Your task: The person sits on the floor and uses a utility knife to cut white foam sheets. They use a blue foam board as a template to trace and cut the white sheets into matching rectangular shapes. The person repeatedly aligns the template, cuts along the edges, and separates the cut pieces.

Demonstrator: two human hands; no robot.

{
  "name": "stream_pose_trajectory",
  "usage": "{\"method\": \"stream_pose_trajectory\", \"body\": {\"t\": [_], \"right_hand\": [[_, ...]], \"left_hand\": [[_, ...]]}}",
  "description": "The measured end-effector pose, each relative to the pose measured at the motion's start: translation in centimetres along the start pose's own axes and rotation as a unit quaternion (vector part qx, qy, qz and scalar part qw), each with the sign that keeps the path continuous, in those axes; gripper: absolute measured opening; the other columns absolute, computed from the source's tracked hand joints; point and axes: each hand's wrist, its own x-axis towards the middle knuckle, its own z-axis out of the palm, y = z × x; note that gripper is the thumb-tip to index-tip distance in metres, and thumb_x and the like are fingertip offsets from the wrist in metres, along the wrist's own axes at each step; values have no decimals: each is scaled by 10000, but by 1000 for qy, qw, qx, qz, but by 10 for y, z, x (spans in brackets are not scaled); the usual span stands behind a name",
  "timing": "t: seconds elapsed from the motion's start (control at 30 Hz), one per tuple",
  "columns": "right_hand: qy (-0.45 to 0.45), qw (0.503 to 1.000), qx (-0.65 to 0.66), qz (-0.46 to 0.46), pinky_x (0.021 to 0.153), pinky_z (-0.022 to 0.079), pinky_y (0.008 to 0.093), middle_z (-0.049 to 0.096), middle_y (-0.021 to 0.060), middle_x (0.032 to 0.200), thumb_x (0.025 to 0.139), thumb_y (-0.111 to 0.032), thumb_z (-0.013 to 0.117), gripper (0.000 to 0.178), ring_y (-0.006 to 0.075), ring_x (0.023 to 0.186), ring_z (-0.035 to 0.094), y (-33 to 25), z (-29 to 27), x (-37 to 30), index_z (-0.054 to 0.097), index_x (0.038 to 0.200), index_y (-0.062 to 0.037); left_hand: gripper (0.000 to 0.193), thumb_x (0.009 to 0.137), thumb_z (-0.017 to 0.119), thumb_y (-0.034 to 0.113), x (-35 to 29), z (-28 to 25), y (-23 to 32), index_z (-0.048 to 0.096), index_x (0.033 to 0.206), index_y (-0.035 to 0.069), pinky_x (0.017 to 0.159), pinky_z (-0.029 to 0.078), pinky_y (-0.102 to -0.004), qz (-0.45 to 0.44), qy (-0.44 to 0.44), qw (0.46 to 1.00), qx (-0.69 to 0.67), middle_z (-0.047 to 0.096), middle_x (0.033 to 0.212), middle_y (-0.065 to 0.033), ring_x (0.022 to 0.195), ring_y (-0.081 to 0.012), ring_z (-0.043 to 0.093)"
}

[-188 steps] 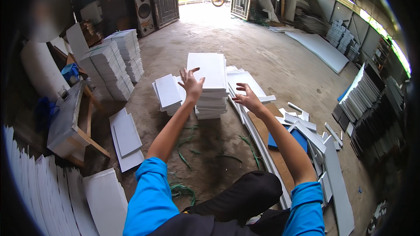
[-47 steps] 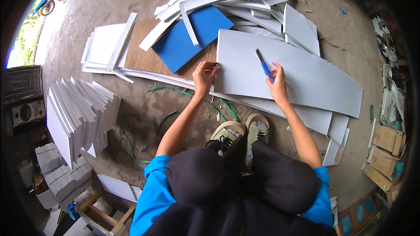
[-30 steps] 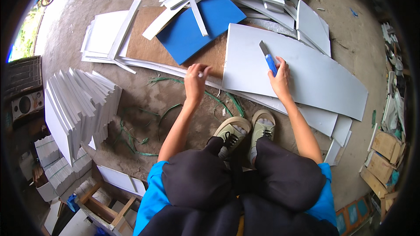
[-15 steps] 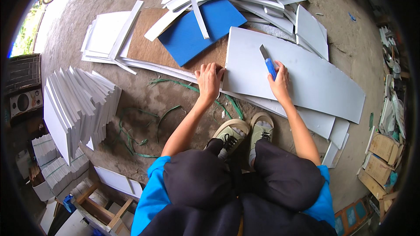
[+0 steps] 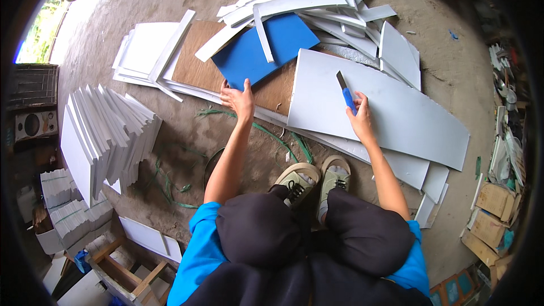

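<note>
My right hand (image 5: 361,120) grips a blue-handled utility knife (image 5: 348,100), its dark blade out and angled away from me above a large white foam board (image 5: 391,102). With fingers spread, my left hand (image 5: 238,102) is over the near edge of a brown wooden board (image 5: 195,62), close to the near corner of a blue panel (image 5: 283,42). Whether its fingertips touch either one, I cannot tell. The blue panel lies on the wood, with a narrow white strip (image 5: 262,34) across it.
White offcuts (image 5: 294,4) are heaped beyond the blue panel. Cut white panels (image 5: 102,136) stand in a row at left, above bundled white stacks (image 5: 79,221). Green strapping (image 5: 272,136) lies by my shoes (image 5: 297,184). Cardboard boxes (image 5: 496,198) line the right side.
My left hand has moved left from the white board's edge toward the blue panel, its fingers spreading. The right hand still holds the knife over the white board. The view has shifted slightly.
</note>
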Motion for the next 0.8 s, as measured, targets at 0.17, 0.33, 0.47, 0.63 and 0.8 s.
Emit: {"method": "stream_pose_trajectory", "body": {"t": [0.17,0.33,0.47,0.63,0.8], "right_hand": [[-6,998,51,27,719,443,341,506,92,916,753,-90,604,513,196,808,523,0,-4,1,363,1205,-100],[43,995,90,-4,664,436,338,531,85,822,739,-105,611,472,192,732,529,6,-11,-3,396,1158,-81],[188,979,16,72,655,440,369,554,139,794,768,-134,562,405,251,680,554,38,-43,-8,407,1132,-47],[304,935,-154,99,787,430,379,530,200,1000,743,-139,602,449,307,898,540,124,-116,-15,427,1144,-34],[330,931,-130,87,797,427,360,454,205,1088,815,-187,574,489,276,894,520,96,-126,-9,340,1223,-52]], "left_hand": [[636,774,653,301,33,-4,-23,322,1209,-25,856,370,-363,-126,-178,949,-227,471,1114,-133,997,-230,468],[472,841,596,222,25,-28,22,318,1152,2,766,420,-278,-170,-243,835,-464,538,1001,-82,894,-154,514],[311,902,494,179,6,-72,59,310,1102,26,830,386,-275,-24,-102,880,-464,544,1011,-105,928,-154,503],[419,933,412,196,-9,-138,79,273,1289,25,948,326,-303,126,-23,877,-464,459,1180,-150,1074,-202,447],[356,933,412,191,-20,-134,67,369,1254,44,912,359,-300,103,-155,893,-409,464,1194,-130,1058,-187,459]]}}
